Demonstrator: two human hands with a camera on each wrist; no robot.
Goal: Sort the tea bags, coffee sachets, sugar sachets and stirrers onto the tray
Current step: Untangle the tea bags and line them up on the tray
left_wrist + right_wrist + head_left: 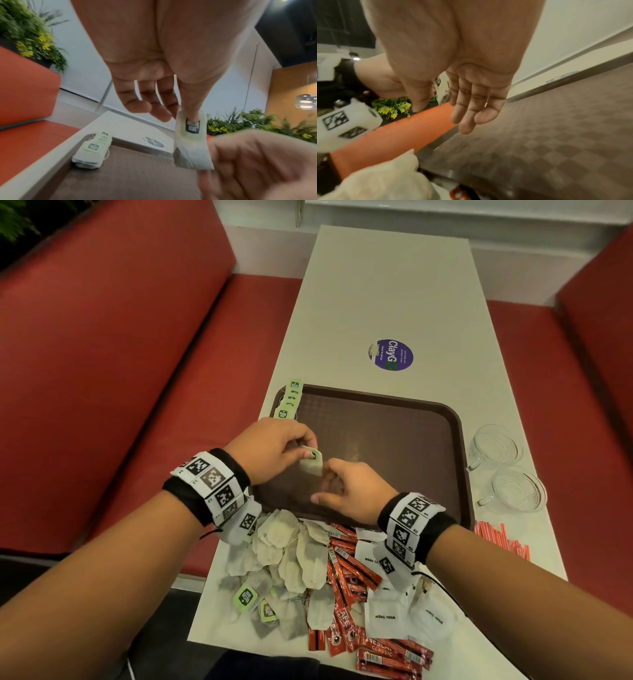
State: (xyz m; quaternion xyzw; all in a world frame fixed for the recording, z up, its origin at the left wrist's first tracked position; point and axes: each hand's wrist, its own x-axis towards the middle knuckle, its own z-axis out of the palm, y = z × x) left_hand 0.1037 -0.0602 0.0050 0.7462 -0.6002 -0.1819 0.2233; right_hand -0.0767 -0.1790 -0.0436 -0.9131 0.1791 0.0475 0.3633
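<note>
You have one brown tray on the tabletop and two clear glass cups at its right. One tea bag is held above the tray; a short row of tea bags sits at its far left corner. The loose tea bags, red coffee sachets, white sugar sachets and red stirrers overlap too much to count.
</note>
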